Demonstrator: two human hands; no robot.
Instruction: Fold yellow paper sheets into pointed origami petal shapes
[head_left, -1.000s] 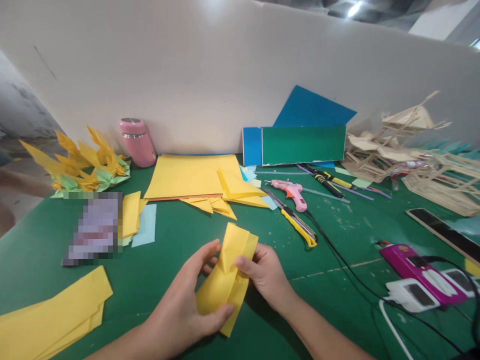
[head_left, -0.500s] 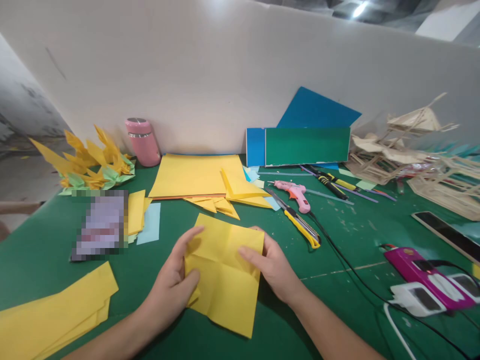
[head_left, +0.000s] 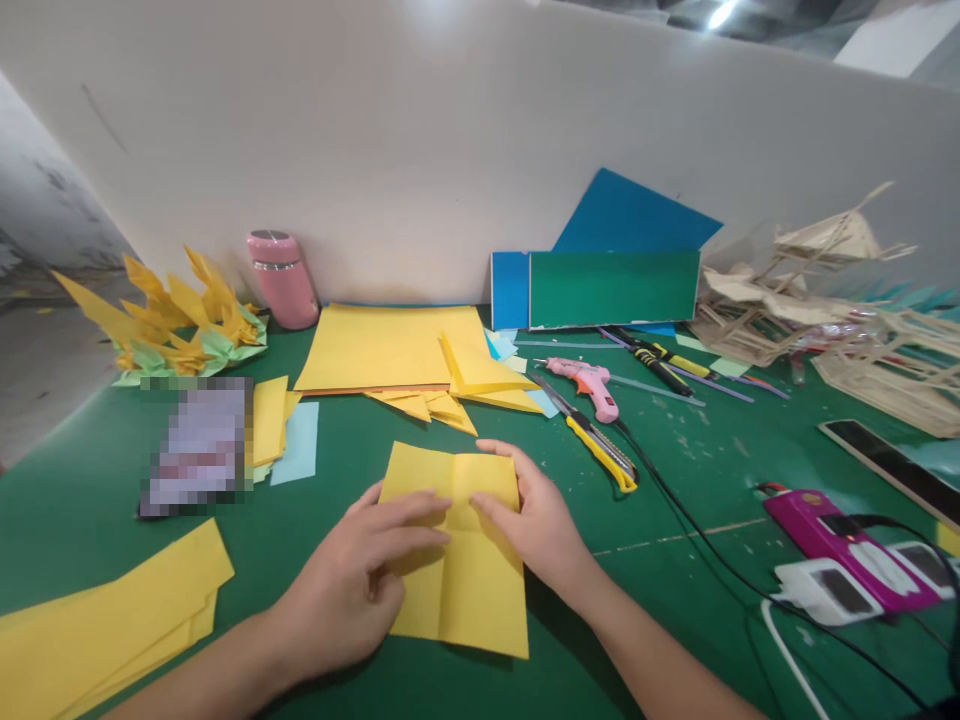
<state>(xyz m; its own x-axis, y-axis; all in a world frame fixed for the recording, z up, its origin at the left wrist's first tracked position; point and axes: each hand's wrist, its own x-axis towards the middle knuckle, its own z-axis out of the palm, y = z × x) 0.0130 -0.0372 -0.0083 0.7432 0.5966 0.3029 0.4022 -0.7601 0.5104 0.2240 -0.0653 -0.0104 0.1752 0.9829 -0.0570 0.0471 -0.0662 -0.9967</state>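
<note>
- Lays the left hand (head_left: pixel 360 590) palm down, fingers stretched flat and pointing right.
- Spreads the right hand (head_left: pixel 536 520) palm down, fingers angled left, thumb held out.
- Sets both hands close together, index fingertips almost meeting.

The paper sheet (head_left: pixel 465 590) lies flat on the table (head_left: pixel 697 480), with the left hand (head_left: pixel 352 590) resting on its left half and the right hand (head_left: pixel 536 525) on its upper right part. Just right of and beyond the right hand lies the utility knife (head_left: pixel 596 450), with the glue gun (head_left: pixel 589 385) behind it. Behind both hands lies the paper stack (head_left: pixel 382 345), the bottle (head_left: pixel 281 280) at its left; the folded sheets (head_left: pixel 112 620) lie well left of the left hand.
</note>
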